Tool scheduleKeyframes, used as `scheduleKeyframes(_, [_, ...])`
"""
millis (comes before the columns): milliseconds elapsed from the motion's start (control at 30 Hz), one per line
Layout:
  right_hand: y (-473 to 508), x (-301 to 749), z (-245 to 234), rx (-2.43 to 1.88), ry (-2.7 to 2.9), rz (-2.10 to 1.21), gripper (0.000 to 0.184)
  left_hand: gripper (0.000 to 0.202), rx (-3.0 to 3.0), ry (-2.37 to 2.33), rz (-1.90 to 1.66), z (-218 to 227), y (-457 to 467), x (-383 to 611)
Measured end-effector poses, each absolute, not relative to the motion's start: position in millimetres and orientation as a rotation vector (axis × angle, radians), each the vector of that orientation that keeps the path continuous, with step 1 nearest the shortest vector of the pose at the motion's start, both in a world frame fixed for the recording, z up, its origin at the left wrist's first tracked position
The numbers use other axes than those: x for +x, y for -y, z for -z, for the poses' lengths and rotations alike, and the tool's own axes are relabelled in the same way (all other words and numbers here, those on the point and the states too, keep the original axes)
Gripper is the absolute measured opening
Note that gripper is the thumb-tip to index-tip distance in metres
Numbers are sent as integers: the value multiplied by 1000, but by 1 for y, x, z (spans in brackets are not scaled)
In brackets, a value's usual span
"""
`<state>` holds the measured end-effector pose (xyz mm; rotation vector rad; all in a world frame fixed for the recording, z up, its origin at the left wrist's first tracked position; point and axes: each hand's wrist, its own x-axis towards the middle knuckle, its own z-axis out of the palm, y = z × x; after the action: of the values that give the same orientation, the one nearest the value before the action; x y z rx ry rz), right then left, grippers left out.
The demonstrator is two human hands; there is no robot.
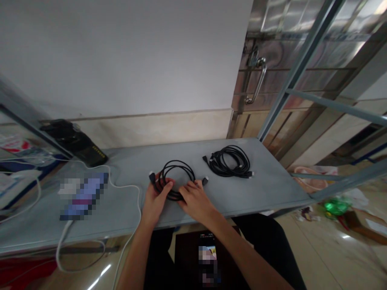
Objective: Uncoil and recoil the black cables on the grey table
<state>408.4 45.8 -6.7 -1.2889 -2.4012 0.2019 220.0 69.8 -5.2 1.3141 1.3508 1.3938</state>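
Observation:
A black cable [181,163] with a plug at each end is looped into a coil near the front of the grey table. My left hand [157,197] is closed around the coil's left side, thumb on top, with one plug [152,176] sticking up beside the fingers. My right hand [193,197] grips the coil's right side, its fingers curled over the strands. The other plug [206,181] pokes out just past those fingers. To the right, apart from both hands, lies a pile of coiled black cables [231,161] with several plugs showing.
The grey table [236,197] stands against a wall within a metal frame [287,96]. On its left lie a black bottle [78,143], a blurred blue phone-like device [84,196] and a white cord [139,201]. A pink basket [310,179] and a cardboard box [365,225] sit on the floor at right.

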Motion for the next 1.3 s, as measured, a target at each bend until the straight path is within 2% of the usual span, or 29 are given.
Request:
scheduleKeyframes(67, [-45,409,6,-1303,2359,-186,17,73,1162,-1374,-1466,10,-72,219])
scheduleKeyframes(133, [-45,409,6,-1302,2334,-167,19,78,1135,-1420,-1511,14,-74,217])
scheduleKeyframes(567, [-43,412,2,-1161,2408,-157,41,68,1284,-1535,-1509,28,-77,206])
scheduleKeyframes(700, [-42,413,1,-1181,2410,-128,31,65,1349,-1607,-1493,29,-78,205])
scheduleKeyframes(800, [-42,413,0,-1280,2376,-103,22,61,1508,-1694,-1519,26,-76,205])
scheduleKeyframes(933, [-45,412,4,-1323,2312,-100,22,47,1919,-1635,-1518,12,-69,212])
scheduleKeyframes(1067, [-46,411,8,-1362,2261,-99,24,24,2122,-1381,-1315,2,-65,223])
scheduleKeyframes(1300, [-42,411,7,-1489,2162,-98,30,10,2235,-1347,-1058,0,-61,233])
